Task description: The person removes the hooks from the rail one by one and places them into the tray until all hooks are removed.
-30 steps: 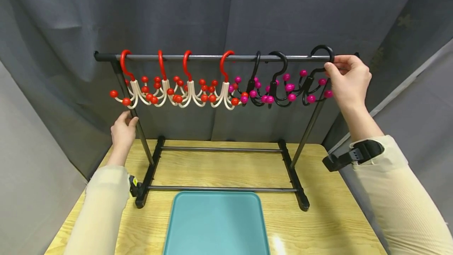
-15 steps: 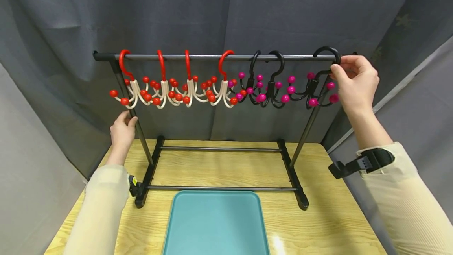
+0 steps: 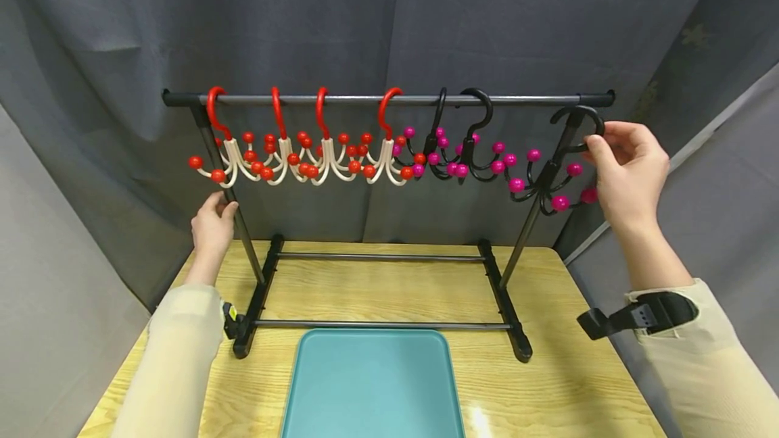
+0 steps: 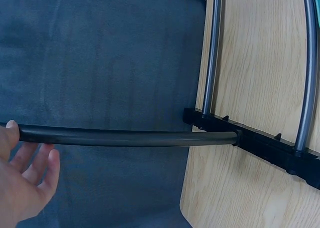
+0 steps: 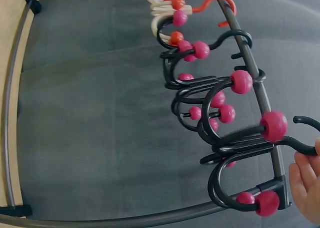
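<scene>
My right hand (image 3: 635, 174) pinches the hook of a black multi-arm hanger (image 3: 550, 171) tipped with pink balls. Its hook sits lower than the rail (image 3: 359, 99) of the clothes rack, off it, in front of the right end. The right wrist view shows that hanger (image 5: 245, 150) tilted, with fingers (image 5: 309, 183) at the hook. Two similar black hangers (image 3: 468, 147) hang from the rail, left of the held one. Farther left hang several white hangers (image 3: 328, 151) with red hooks and red balls. My left hand (image 3: 211, 228) grips the rack's left post (image 4: 125, 138) between thumb and fingers.
The rack's black feet (image 3: 506, 309) and lower bars (image 3: 377, 324) stand on a wooden table (image 3: 548, 384). A teal tray (image 3: 374, 384) lies in front of the rack. Grey curtain (image 3: 377, 19) hangs close behind it.
My right hand has moved right and down with the black hanger, whose hook has come off the rail. The left hand has stayed on the post.
</scene>
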Demonstrator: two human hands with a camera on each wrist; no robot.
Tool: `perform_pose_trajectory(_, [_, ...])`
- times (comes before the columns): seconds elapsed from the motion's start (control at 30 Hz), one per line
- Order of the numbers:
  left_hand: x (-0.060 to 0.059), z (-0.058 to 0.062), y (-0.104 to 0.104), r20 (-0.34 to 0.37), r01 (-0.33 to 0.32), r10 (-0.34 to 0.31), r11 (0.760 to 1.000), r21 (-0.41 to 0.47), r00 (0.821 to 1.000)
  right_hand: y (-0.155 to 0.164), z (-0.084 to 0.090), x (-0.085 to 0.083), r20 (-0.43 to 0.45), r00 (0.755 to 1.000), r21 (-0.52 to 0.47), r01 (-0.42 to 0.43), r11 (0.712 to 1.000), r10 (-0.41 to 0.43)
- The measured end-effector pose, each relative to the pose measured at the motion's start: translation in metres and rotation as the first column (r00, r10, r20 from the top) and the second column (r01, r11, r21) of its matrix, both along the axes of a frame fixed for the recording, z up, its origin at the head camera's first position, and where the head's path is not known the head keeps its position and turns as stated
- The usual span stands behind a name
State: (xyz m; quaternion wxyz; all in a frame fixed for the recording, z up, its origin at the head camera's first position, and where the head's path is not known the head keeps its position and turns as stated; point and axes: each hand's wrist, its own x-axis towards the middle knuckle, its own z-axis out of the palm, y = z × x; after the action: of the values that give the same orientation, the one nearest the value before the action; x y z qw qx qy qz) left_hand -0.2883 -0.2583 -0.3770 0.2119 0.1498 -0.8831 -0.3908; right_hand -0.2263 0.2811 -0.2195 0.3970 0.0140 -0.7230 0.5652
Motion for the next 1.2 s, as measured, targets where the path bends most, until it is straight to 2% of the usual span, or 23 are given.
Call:
perform_pose_trajectory(0.1, [-0.002, -0.001, 0.001, -0.019, 0.001, -0.001, 1.0, -0.009, 1.0, 0.001, -0.011, 0.004, 0.0, 1.0, 0.053, 0.026, 0.998, -0.026])
perform_pose_trajectory(0.23, [-0.004, -0.003, 0.001, -0.032, 0.006, -0.007, 1.0, -0.013, 0.999, 0.001, -0.026, 0.01, -0.01, 1.0, 0.069, 0.024, 0.997, -0.023])
perform_pose_trajectory(0.43, [-0.003, -0.005, 0.001, -0.048, 0.02, -0.019, 1.0, 0.01, 0.999, 0.0, -0.052, 0.021, 0.018, 0.999, 0.151, 0.033, 0.988, -0.036])
perform_pose_trajectory(0.67, [-0.006, -0.009, 0.002, -0.113, 0.026, -0.015, 0.994, 0.103, 0.994, -0.013, -0.083, 0.036, 0.075, 0.997, 0.246, -0.023, 0.969, 0.004])
perform_pose_trajectory(0.8, [-0.007, -0.013, 0.005, -0.142, -0.008, 0.034, 0.984, 0.176, 0.989, -0.021, -0.102, 0.042, 0.126, 0.992, 0.281, -0.066, 0.957, 0.031])
perform_pose_trajectory(0.97, [-0.011, -0.014, 0.009, -0.236, -0.048, 0.112, 0.964, 0.261, 0.965, -0.031, -0.124, 0.046, 0.182, 0.981, 0.279, -0.123, 0.952, 0.074])
perform_pose_trajectory(1.07, [-0.012, -0.015, 0.01, -0.272, -0.046, 0.13, 0.955, 0.295, 0.953, -0.036, -0.136, 0.048, 0.208, 0.972, 0.248, -0.163, 0.955, 0.112])
perform_pose_trajectory(1.2, [-0.011, -0.014, 0.012, -0.261, -0.033, 0.115, 0.953, 0.3, 0.958, -0.042, -0.15, 0.049, 0.244, 0.955, 0.211, -0.219, 0.953, 0.166])
